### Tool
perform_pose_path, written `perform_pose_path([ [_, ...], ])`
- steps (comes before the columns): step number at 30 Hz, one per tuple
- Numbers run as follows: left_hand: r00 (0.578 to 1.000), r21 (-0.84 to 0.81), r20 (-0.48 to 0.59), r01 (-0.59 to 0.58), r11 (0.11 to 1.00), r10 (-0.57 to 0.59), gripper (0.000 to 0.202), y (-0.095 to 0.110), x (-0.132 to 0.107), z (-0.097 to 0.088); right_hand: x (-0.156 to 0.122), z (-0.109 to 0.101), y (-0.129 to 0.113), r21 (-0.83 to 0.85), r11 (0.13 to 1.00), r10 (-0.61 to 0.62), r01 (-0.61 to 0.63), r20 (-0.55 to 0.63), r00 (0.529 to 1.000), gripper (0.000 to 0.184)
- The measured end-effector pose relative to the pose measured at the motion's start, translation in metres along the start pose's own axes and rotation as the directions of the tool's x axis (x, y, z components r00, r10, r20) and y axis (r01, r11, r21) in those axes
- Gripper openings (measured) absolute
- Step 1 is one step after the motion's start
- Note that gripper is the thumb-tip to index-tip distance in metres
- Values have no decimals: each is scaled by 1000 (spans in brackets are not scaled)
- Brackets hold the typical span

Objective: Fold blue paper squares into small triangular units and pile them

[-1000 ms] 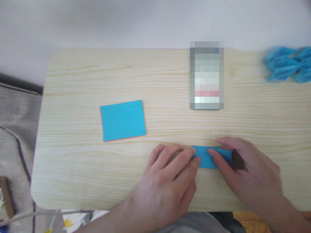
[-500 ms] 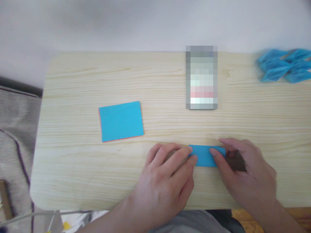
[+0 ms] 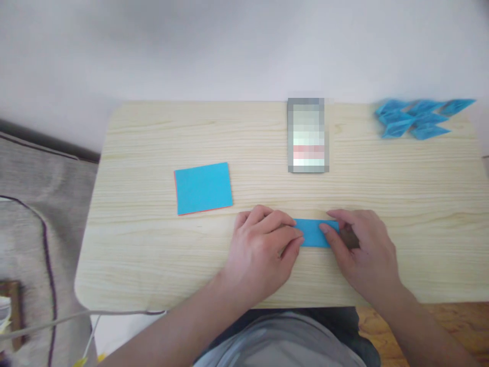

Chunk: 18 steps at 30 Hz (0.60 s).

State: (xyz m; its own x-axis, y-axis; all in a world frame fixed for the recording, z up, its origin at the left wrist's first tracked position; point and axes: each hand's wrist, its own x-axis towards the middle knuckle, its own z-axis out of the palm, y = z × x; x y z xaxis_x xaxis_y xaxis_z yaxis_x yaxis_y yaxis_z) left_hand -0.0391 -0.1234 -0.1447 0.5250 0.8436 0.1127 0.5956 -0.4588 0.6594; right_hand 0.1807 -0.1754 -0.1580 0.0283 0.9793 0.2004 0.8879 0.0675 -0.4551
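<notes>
A small folded strip of blue paper (image 3: 314,232) lies flat on the light wooden table (image 3: 153,255), near its front edge. My left hand (image 3: 260,250) presses its left end with the fingertips. On the strip's right end rest the thumb and fingers of my right hand (image 3: 362,255). Both hands pin the strip to the tabletop, and part of it is hidden under the fingers.
A stack of blue paper sheets (image 3: 204,188) with a red underside edge lies left of centre. A blurred-out phone (image 3: 307,135) rests at the back. Several folded blue paper pieces (image 3: 416,118) are piled at the back right corner. A grey sofa (image 3: 34,204) stands left.
The view has pulled back and shifted, so the table looks smaller and sits lower in the picture. My hands stay on the blue strip, with the fingers drawn slightly closer together.
</notes>
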Motion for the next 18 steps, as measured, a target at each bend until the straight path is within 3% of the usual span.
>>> perform_pose_path([
  [4,999,19,-27,-17,1000,18,16,-1,-2,2,-2,-1,7,1,999,-35,35,-23,999,15],
  [9,998,66,-27,-50,997,52,16,-1,-6,4,-6,-5,10,-47,998,-43,40,-52,998,13],
  [13,996,82,-25,-78,994,80,17,-1,-7,3,-12,-3,-9,-131,991,-15,-2,-126,992,14],
  [18,995,96,-29,-89,991,92,15,-1,-10,2,-23,9,-44,-156,987,30,-48,-117,993,21],
])
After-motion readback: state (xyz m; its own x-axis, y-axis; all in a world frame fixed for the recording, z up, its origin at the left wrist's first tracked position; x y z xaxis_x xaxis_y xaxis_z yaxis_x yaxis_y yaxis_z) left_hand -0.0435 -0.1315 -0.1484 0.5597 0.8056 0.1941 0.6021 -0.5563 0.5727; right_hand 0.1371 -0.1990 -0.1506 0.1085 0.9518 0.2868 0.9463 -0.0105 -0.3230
